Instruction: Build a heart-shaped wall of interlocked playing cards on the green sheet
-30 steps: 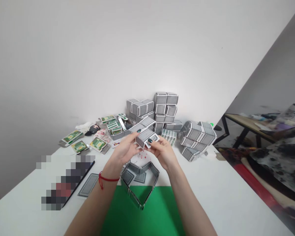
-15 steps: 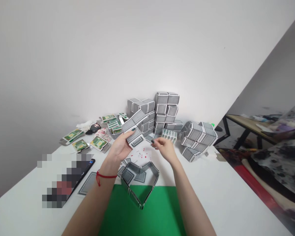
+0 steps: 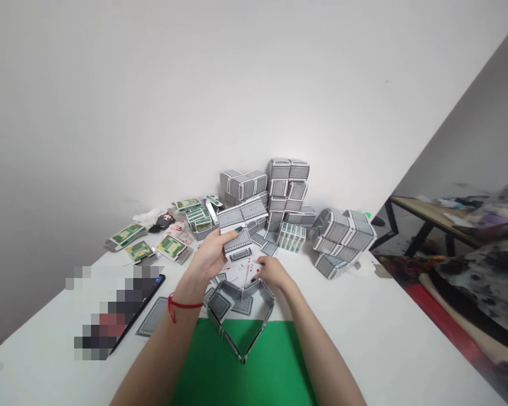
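Cards (image 3: 237, 275) lie partly hidden behind the right hand (image 3: 271, 272).

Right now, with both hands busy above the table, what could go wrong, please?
The right hand is close behind the heart-shaped card frame, so a small slip might knock it out of shape.

The left hand alone holds the folded cards; a loose grip could let them slide apart.

The card blocks on the right look tilted, so a bump to the table might topple them.
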The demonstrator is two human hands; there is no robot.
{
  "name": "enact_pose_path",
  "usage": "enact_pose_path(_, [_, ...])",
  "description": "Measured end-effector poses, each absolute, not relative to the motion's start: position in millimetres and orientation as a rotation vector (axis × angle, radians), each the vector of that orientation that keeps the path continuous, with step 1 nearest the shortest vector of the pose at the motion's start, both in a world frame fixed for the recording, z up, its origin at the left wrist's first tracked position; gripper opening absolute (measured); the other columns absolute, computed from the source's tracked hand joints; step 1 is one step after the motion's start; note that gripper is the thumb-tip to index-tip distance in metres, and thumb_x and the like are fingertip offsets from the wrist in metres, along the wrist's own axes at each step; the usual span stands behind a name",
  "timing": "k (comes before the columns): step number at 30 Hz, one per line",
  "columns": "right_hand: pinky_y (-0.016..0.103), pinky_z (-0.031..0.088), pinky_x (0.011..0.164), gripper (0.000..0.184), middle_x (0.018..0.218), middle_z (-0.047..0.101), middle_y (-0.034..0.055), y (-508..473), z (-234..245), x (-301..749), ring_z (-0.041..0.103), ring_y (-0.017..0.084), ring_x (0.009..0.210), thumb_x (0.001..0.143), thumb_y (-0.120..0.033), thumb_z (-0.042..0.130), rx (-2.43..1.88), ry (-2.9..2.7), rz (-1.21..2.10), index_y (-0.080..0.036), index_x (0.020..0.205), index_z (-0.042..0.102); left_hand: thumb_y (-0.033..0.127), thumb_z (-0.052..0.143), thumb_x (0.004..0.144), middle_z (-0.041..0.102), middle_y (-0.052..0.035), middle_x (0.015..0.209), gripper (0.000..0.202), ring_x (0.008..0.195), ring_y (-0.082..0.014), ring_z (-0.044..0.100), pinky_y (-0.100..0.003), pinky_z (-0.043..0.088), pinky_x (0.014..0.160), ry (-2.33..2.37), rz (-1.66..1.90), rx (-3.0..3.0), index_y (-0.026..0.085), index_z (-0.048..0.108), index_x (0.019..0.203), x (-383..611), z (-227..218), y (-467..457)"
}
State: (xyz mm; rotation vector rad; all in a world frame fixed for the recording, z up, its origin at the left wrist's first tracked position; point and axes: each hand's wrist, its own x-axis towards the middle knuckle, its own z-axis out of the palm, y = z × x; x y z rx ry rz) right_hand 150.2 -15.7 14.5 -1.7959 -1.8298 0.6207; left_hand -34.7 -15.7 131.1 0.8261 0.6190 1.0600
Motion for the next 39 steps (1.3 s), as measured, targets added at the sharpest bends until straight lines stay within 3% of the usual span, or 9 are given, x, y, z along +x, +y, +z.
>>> enact_pose_path(2, [0.026, 0.042, 0.066, 0.008, 0.069, 0.065, 0.0016, -20, 29, 158, 0.057, 0.016, 0.069, 0.065, -0.022, 0.065, -1.643, -1.755, 0.665, -0.015, 0.067, 0.067, 0.008, 0.063, 0.067, 0.07, -0.0058, 0.076, 0.02, 0.06, -0.0138, 0.064, -0.023, 0.052, 0.056, 0.637, 1.106, 0.824, 0.012, 0.064, 0.087, -36, 134, -17])
enact_pose_path(5, [0.027, 0.045, 0.062, 0.021, 0.065, 0.066, 0.0006, -29, 57, 166, 0.057, 0.015, 0.062, 0.069, -0.032, 0.062, -1.341, -1.528, 0.788, -0.015, 0.077, 0.071, 0.007, 0.063, 0.068, 0.071, -0.0049, 0.077, 0.02, 0.062, -0.0142, 0.065, -0.023, 0.053, 0.059, 0.651, 1.14, 0.801, 0.013, 0.064, 0.086, -39, 137, -16])
enact_pose_path(8, [0.026, 0.043, 0.048, 0.028, 0.046, 0.058, -0.0022, -41, 83, 169, 0.05, 0.012, 0.043, 0.067, -0.039, 0.066, -1.189, -1.302, 0.878, -0.014, 0.078, 0.072, 0.007, 0.062, 0.069, 0.07, -0.0045, 0.074, 0.018, 0.062, -0.0147, 0.065, -0.025, 0.054, 0.061, 0.642, 1.138, 0.787, 0.013, 0.064, 0.087, -45, 137, -13])
enact_pose_path(11, [0.032, 0.051, 0.062, 0.028, 0.067, 0.069, 0.0062, -52, 100, 165, 0.063, 0.017, 0.062, 0.067, -0.042, 0.068, -0.982, -1.143, 0.937, -0.015, 0.074, 0.071, 0.01, 0.062, 0.072, 0.069, -0.0043, 0.067, 0.009, 0.054, -0.0131, 0.062, -0.023, 0.052, 0.054, 0.639, 1.102, 0.777, 0.012, 0.064, 0.081, -49, 133, -7])
enact_pose_path(14, [0.037, 0.052, 0.074, 0.031, 0.088, 0.071, 0.0106, -61, 112, 156, 0.064, 0.023, 0.085, 0.069, -0.047, 0.065, -0.916, -1.11, 0.91, -0.016, 0.071, 0.071, 0.015, 0.059, 0.076, 0.067, -0.0038, 0.062, 0.006, 0.049, -0.0116, 0.059, -0.021, 0.049, 0.047, 0.64, 1.068, 0.759, 0.011, 0.064, 0.076, -50, 128, -2])
enact_pose_path(16, [0.036, 0.051, 0.077, 0.025, 0.099, 0.069, 0.0098, -66, 118, 150, 0.063, 0.024, 0.092, 0.063, -0.039, 0.072, -0.943, -1.13, 0.866, -0.018, 0.075, 0.071, 0.016, 0.059, 0.077, 0.067, -0.0037, 0.062, 0.008, 0.049, -0.0118, 0.06, -0.021, 0.049, 0.047, 0.655, 1.069, 0.737, 0.011, 0.064, 0.076, -50, 126, 0])
enact_pose_path(19, [0.033, 0.052, 0.076, 0.039, 0.11, 0.066, 0.008, -71, 125, 142, 0.064, 0.021, 0.088, 0.053, -0.027, 0.078, -0.968, -1.104, 0.858, -0.02, 0.09, 0.069, 0.017, 0.062, 0.073, 0.068, -0.004, 0.065, 0.007, 0.053, -0.0132, 0.062, -0.022, 0.05, 0.049, 0.679, 1.044, 0.704, 0.011, 0.064, 0.078, -50, 124, 3])
enact_pose_path(25, [0.027, 0.05, 0.054, 0.032, 0.066, 0.071, 0.0065, -76, 129, 133, 0.063, 0.016, 0.056, 0.052, -0.031, 0.078, -1.109, -1.025, 0.991, -0.013, 0.077, 0.069, 0.016, 0.064, 0.067, 0.067, -0.0033, 0.06, 0.009, 0.049, -0.0131, 0.061, -0.022, 0.048, 0.045, 0.723, 1.022, 0.697, 0.01, 0.064, 0.074, -53, 124, 5])
enact_pose_path(39, [0.024, 0.047, 0.048, 0.028, 0.061, 0.069, 0.0043, -75, 127, 134, 0.059, 0.013, 0.051, 0.049, -0.03, 0.078, -1.178, -1.065, 1.101, -0.014, 0.071, 0.072, 0.023, 0.072, 0.057, 0.062, 0.0024, 0.055, 0.016, 0.045, -0.01, 0.055, -0.02, 0.042, 0.044, 0.816, 1.044, 0.925, 0.014, 0.062, 0.066, -51, 123, 2])
